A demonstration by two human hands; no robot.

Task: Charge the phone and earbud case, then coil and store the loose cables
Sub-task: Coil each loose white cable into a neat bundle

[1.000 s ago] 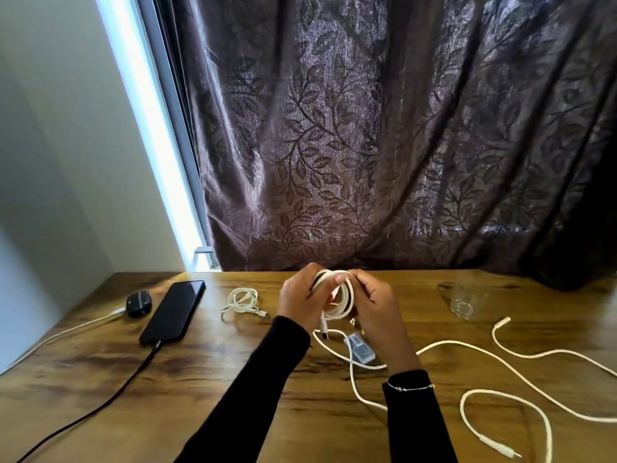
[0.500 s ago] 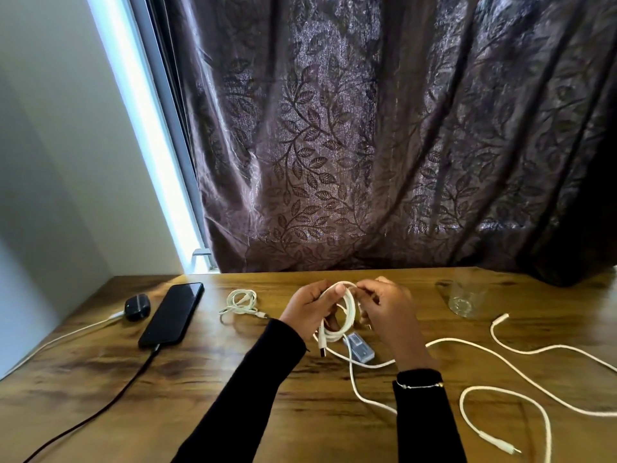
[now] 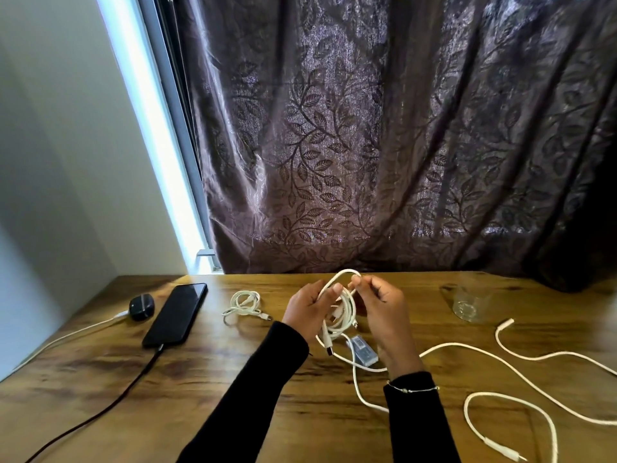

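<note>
Above the middle of the wooden table (image 3: 233,396), my left hand (image 3: 307,309) grips a coil of white cable (image 3: 344,312). My right hand (image 3: 380,302) pinches the coil's top loop. One plug end hangs below the coil. At the left lies a black phone (image 3: 177,314) with a black cable (image 3: 110,406) plugged into its near end. Beside it sits a dark earbud case (image 3: 142,305) with a white cable (image 3: 66,339) attached. A small coiled white cable (image 3: 245,304) rests behind my left hand. Loose white cables (image 3: 521,375) sprawl over the right side.
A clear glass (image 3: 470,302) stands at the back right. A small grey adapter (image 3: 364,352) lies on the table under my hands. A dark patterned curtain (image 3: 384,145) hangs behind the table, and a wall closes the left side.
My hands have shifted slightly with the coil; my right hand's fingers now pinch its top loop, and the plug end hangs lower beneath it.
</note>
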